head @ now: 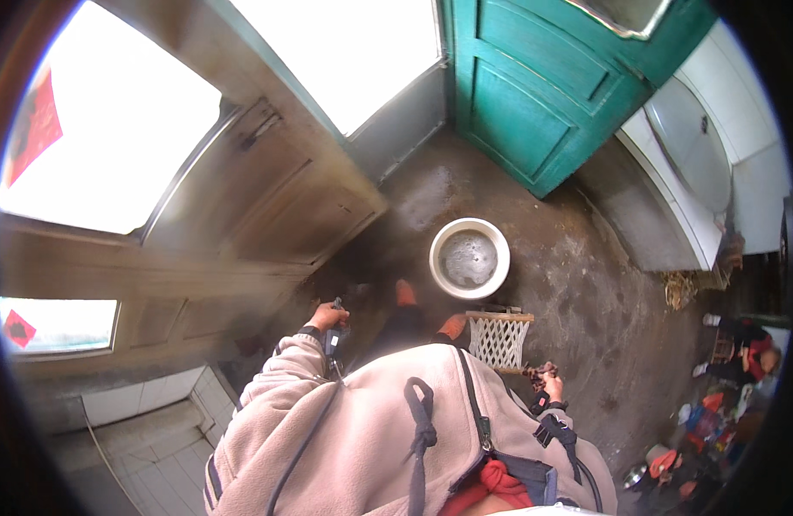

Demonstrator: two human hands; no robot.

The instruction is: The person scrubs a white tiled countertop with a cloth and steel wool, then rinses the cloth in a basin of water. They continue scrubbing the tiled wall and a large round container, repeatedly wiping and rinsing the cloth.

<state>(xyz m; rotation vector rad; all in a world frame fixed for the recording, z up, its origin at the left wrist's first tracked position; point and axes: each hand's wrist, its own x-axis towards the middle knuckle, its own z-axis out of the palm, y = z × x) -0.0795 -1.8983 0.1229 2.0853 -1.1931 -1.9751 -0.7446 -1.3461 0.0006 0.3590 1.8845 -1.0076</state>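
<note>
My right hand [553, 386] grips a bunched leopard-print cloth [539, 374], just right of a low folding stool [499, 342] with a woven pale strap seat. My left hand [328, 317] is out on the other side, its fingers curled. Something small and dark shows at its fingertips, but whether the hand holds it is unclear. A dark device is strapped at each wrist. Beyond the stool, a pale round basin [437, 276] stands on the floor with greyish water [468, 259] in it. My feet, in orange-brown footwear [406, 293], are left of the stool.
A green panelled door [522, 109] stands ajar beyond the basin. A white-topped counter [667, 187] runs along the right. Farther right, another person [754, 355] sits near a heap of colourful items [706, 419]. Wooden panelling [261, 219] lines the left; a tiled ledge [158, 445] is lower left.
</note>
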